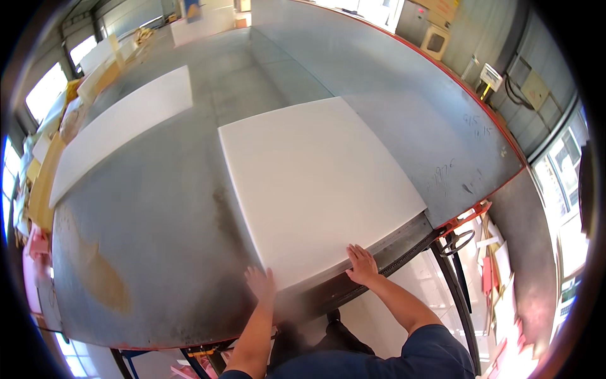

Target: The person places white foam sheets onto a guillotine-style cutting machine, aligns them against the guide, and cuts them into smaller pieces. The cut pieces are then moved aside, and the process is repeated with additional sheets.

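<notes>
A large, flat white foam-like slab (pixel 315 189) lies on the grey metal table (pixel 158 240), its right side along the raised metal panel. At the slab's near left corner is my left hand (pixel 260 282), fingers spread and slightly blurred, against the left edge. My right hand (pixel 362 264) rests on the near edge with its fingers stretched out over the white surface. Neither hand is wrapped round anything.
A long white board (pixel 126 136) stands at the table's left side, by piled yellowish and white pieces. The metal panel (pixel 404 107) with a red rim bounds the right. A small display unit (pixel 491 77) stands beyond it. Pink and white scraps (pixel 499 271) lie at lower right.
</notes>
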`<move>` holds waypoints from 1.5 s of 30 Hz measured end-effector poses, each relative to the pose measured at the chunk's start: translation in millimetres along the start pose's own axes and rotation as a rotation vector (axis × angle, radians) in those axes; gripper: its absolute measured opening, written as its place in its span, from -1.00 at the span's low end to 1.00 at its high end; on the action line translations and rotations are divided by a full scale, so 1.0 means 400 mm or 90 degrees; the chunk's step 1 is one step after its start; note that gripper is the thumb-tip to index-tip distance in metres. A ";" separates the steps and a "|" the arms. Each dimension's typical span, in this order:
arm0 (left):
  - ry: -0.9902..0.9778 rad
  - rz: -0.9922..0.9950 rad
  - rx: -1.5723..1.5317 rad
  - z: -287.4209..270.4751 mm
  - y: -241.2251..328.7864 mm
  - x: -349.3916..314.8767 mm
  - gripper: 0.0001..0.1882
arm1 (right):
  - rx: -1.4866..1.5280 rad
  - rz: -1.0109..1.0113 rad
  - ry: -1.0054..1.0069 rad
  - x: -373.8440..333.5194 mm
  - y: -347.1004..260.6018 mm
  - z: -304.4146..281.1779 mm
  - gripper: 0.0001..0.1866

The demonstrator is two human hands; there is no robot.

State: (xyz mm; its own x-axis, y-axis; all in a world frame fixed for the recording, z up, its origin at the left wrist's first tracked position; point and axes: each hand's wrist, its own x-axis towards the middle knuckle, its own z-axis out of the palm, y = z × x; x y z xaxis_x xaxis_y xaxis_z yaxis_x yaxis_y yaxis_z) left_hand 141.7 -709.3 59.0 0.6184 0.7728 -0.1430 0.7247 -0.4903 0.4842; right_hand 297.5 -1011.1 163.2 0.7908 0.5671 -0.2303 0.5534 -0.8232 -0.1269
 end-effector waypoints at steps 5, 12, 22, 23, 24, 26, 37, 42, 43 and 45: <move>-0.150 -0.113 -0.653 -0.100 0.165 0.008 -0.14 | -0.030 -0.092 0.054 0.060 0.121 -0.027 -0.10; -0.278 -0.092 -0.590 -0.497 0.335 0.147 -0.29 | 0.083 -0.220 0.204 0.196 0.078 -0.130 -0.07; -0.121 0.594 -0.742 -1.372 0.914 0.002 -0.27 | 0.896 -0.236 0.554 0.203 -0.203 -0.779 -0.45; -0.057 0.576 -0.667 -1.352 0.938 0.020 -0.22 | 0.989 -0.154 0.600 0.216 -0.189 -0.795 -0.47; 0.005 0.548 -0.592 -1.305 0.936 0.065 -0.18 | 1.124 -0.114 0.584 0.225 -0.167 -0.848 -0.47; 0.169 0.369 -0.493 -1.163 0.727 0.234 -0.15 | 1.460 -0.074 0.459 0.226 -0.165 -0.995 -0.44; -0.195 -0.156 -0.851 -0.693 0.239 0.117 -0.56 | 1.451 0.208 0.274 0.137 0.040 -0.474 -0.51; -0.243 -0.301 -0.778 -0.514 0.042 -0.054 -0.44 | 1.413 0.470 0.211 0.036 0.048 -0.226 -0.52; -0.260 -0.328 -0.744 -0.502 0.022 -0.064 -0.44 | 1.400 0.496 0.195 0.021 0.039 -0.205 -0.52; -0.295 -0.380 -0.676 -0.474 -0.012 -0.087 -0.44 | 1.354 0.544 0.165 -0.002 0.047 -0.143 -0.53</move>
State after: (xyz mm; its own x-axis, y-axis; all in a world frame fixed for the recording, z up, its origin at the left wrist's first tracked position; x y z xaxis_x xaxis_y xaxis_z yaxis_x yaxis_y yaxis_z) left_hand 59.0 -657.2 225.1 0.4876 0.4448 -0.7513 0.4613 0.5993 0.6542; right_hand 322.2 -1025.6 216.3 0.7131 0.0435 -0.6997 -0.6372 0.4565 -0.6210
